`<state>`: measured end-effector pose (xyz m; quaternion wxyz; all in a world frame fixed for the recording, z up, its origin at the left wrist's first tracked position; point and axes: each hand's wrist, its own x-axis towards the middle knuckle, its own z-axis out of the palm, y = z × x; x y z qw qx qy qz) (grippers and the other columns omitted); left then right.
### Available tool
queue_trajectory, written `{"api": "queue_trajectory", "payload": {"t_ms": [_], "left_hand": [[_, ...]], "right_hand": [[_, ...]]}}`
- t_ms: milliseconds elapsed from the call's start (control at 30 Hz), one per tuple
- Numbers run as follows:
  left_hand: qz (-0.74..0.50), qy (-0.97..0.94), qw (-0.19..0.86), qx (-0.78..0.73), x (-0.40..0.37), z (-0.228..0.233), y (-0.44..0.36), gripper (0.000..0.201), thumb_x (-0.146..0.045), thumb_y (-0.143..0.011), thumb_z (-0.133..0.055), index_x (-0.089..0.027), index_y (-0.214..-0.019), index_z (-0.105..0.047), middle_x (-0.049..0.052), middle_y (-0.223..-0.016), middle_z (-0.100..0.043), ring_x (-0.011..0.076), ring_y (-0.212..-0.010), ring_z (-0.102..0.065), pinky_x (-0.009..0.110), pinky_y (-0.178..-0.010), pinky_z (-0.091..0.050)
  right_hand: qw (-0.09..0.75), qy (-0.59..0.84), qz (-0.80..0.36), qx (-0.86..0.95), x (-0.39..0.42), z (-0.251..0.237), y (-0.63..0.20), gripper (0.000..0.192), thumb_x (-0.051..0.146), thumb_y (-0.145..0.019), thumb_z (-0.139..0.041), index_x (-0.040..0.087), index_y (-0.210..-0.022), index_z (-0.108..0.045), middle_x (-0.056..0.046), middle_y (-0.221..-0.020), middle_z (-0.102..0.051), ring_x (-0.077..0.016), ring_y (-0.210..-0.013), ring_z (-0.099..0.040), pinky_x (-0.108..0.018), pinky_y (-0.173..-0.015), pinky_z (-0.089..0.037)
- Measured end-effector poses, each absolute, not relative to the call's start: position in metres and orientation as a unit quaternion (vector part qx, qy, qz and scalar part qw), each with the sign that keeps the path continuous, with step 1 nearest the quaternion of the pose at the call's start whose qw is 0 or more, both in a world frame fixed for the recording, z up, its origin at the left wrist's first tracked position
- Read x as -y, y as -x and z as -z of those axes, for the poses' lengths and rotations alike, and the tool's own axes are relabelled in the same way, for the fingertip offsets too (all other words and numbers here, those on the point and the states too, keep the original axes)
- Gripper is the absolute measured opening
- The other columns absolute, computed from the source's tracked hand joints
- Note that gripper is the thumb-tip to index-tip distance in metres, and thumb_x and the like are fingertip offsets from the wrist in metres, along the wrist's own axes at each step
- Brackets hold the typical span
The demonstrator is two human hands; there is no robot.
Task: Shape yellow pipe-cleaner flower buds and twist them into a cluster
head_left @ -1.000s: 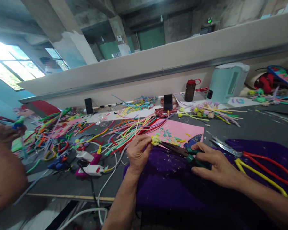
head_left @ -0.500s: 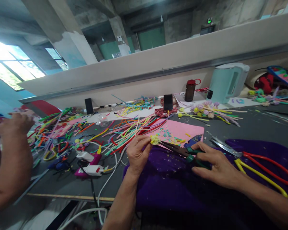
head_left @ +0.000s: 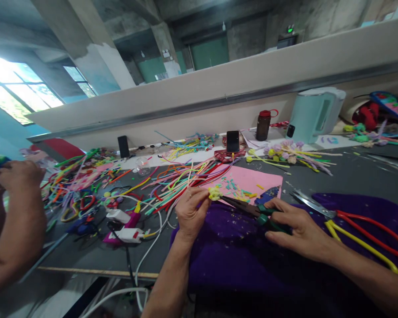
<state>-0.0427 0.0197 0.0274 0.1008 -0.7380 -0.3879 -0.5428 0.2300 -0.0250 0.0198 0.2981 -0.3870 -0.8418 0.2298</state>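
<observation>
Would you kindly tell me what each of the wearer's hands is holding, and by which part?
The left hand pinches a small yellow piece at its left side, between thumb and fingers; the right hand holds pliers by their green handles.

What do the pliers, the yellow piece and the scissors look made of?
Pliers: dark, dull jaws suggest steel; smooth green grips, probably plastic. Yellow piece: fuzzy outline, perhaps chenille, but too small to confirm. Scissors: shiny silvery blades, likely steel; smooth red and yellow handles, probably plastic.

Daylight glares from the large, multi-paned glass window at left, overexposed; dark purple fabric falls into deep shadow; wide-angle distortion stretches the margins.
</observation>
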Motion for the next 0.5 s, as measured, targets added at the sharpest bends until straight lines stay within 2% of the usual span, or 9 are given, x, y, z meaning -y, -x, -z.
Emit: {"api": "queue_trajectory", "payload": {"t_ms": [500], "left_hand": [[0.542, 0.741, 0.097, 0.383, -0.0205, -0.0267, 0.0433, 0.016, -0.011, -0.071, -0.061, -0.019, -0.084, -0.065, 0.001, -0.077, -0.064, 0.0111, -0.072, -0.059, 0.024, -0.067, -0.048]], "right_hand": [[0.314, 0.382, -0.227, 0.839, 0.0248, -0.0204, -0.2295, 0.019, 0.032, -0.079, -0.055, 0.017, -0.067, -0.056, -0.006, -0.096, -0.053, -0.0168, -0.082, -0.054, -0.029, -0.072, -0.045]]}}
